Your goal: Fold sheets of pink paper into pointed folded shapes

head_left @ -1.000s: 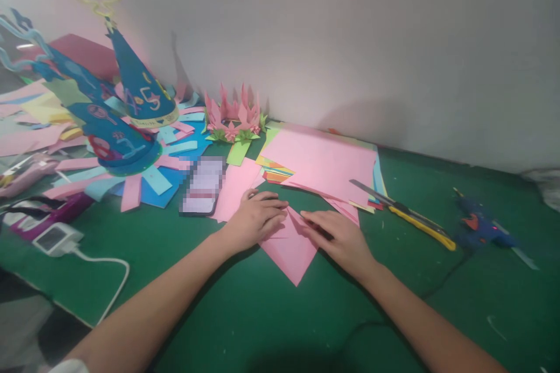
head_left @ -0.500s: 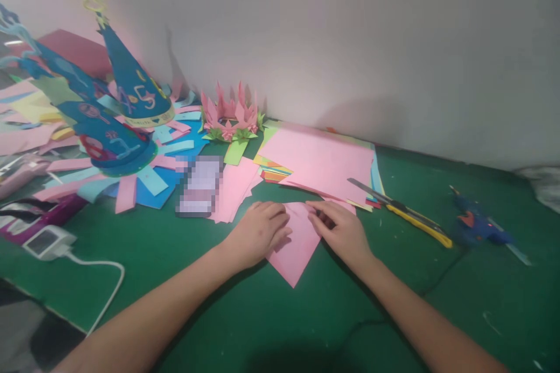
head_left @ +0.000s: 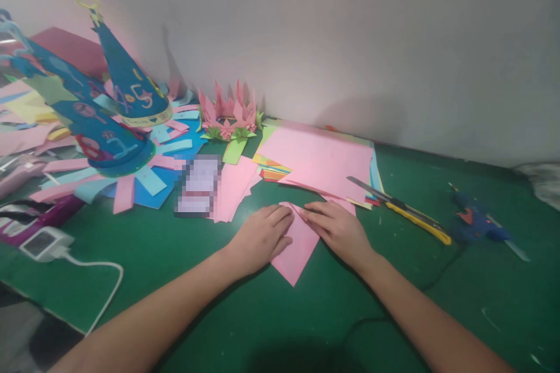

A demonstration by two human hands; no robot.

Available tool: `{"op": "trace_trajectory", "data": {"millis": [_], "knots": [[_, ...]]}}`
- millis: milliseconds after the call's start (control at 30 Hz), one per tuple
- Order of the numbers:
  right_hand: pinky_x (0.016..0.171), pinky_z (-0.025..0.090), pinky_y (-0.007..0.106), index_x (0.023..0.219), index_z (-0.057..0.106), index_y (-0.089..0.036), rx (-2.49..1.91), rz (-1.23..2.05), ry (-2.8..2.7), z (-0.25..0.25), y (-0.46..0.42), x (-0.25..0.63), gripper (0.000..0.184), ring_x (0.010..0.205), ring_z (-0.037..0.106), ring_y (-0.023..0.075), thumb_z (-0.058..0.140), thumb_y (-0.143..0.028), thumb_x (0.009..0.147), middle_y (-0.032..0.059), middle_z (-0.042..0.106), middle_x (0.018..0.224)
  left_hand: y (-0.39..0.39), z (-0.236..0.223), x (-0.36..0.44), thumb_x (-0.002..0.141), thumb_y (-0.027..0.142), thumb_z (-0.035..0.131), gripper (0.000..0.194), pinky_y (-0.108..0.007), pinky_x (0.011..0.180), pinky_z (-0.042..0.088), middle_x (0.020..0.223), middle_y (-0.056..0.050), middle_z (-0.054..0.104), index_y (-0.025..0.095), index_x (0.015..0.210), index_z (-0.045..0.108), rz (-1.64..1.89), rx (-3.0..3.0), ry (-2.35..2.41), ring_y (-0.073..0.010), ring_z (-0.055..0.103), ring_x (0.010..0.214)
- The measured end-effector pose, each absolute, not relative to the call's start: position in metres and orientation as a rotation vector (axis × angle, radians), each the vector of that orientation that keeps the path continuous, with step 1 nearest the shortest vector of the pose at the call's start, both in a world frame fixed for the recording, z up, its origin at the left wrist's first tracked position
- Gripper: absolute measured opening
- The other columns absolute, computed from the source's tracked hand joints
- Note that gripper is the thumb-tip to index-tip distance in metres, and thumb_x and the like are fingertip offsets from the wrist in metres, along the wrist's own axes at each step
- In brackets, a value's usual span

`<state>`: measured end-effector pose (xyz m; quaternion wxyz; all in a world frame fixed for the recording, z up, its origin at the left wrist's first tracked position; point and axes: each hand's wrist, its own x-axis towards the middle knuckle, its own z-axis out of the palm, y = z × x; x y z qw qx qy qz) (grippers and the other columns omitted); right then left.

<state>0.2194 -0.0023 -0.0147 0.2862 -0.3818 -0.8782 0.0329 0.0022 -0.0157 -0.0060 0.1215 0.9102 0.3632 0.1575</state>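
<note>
A sheet of pink paper [head_left: 294, 262] lies on the green table with one corner pointing at me, and a fold line shows near its far edge. My left hand [head_left: 262, 236] grips its left side, fingers curled over the far part and the thumb low on the sheet. Opposite it, my right hand [head_left: 341, 230] holds the upper right edge, its fingertips pressed on the folded strip. The two sets of fingertips are close together. Part of the sheet is hidden beneath both hands.
Pink and coloured sheets [head_left: 321, 154] are stacked behind. A yellow utility knife [head_left: 420, 224] has its blade out, and a blue glue gun [head_left: 479, 224] lies to its right. Leftward are a phone [head_left: 199, 186], a pink paper crown [head_left: 230, 113], blue cone hats [head_left: 131, 81] and a white charger [head_left: 46, 243].
My right hand's fingertips have moved slightly left and down along the sheet's far edge. My left hand has shifted slightly right. The far edge now shows a narrow folded strip.
</note>
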Motion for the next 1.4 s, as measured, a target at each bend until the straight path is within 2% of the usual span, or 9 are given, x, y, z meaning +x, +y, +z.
{"op": "trace_trajectory", "data": {"millis": [300, 833, 1033, 1400], "knots": [[0.077, 0.051, 0.033, 0.104, 0.067, -0.020, -0.943, 0.070, -2.401, -0.0142, 0.0001, 0.2228, 0.025, 0.090, 0.062, 0.0187, 0.045, -0.020, 0.094, 0.0067, 0.069, 0.100, -0.0168, -0.0063, 0.0022, 0.089, 0.026, 0.049, 0.030, -0.044, 0.099, 0.043, 0.132, -0.015, 0.046, 0.014, 0.117, 0.049, 0.478, 2.648, 1.102, -0.0278, 0.049, 0.117], [0.077, 0.052, 0.036, 0.102, 0.068, -0.016, -0.927, -0.001, -2.420, -0.0127, 0.0006, 0.2212, 0.024, 0.089, 0.062, 0.0201, 0.046, -0.018, 0.093, 0.0096, 0.069, 0.100, -0.0199, -0.0094, 0.0049, 0.092, 0.029, 0.044, 0.034, -0.044, 0.102, 0.041, 0.132, -0.016, 0.048, 0.013, 0.121, 0.046, 0.421, 2.717, 1.140, -0.0273, 0.045, 0.123], [0.077, 0.053, 0.036, 0.102, 0.067, -0.020, -0.978, 0.020, -2.384, -0.0126, -0.0001, 0.2203, 0.024, 0.089, 0.062, 0.0201, 0.045, -0.018, 0.093, 0.0087, 0.068, 0.100, -0.0197, -0.0093, 0.0055, 0.091, 0.028, 0.045, 0.039, -0.043, 0.106, 0.037, 0.140, -0.019, 0.040, 0.008, 0.125, 0.043, 0.360, 2.740, 1.140, -0.0273, 0.040, 0.128], [0.069, 0.048, 0.033, 0.104, 0.068, -0.021, -1.077, 0.173, -2.387, -0.0163, 0.0011, 0.2237, 0.025, 0.079, 0.056, 0.0188, 0.046, -0.021, 0.092, 0.0087, 0.061, 0.087, -0.0212, -0.0131, 0.0062, 0.090, 0.030, 0.045, 0.047, -0.043, 0.102, 0.040, 0.141, -0.019, 0.039, 0.007, 0.130, 0.038, 0.377, 2.666, 1.222, -0.0285, 0.044, 0.124]]}}
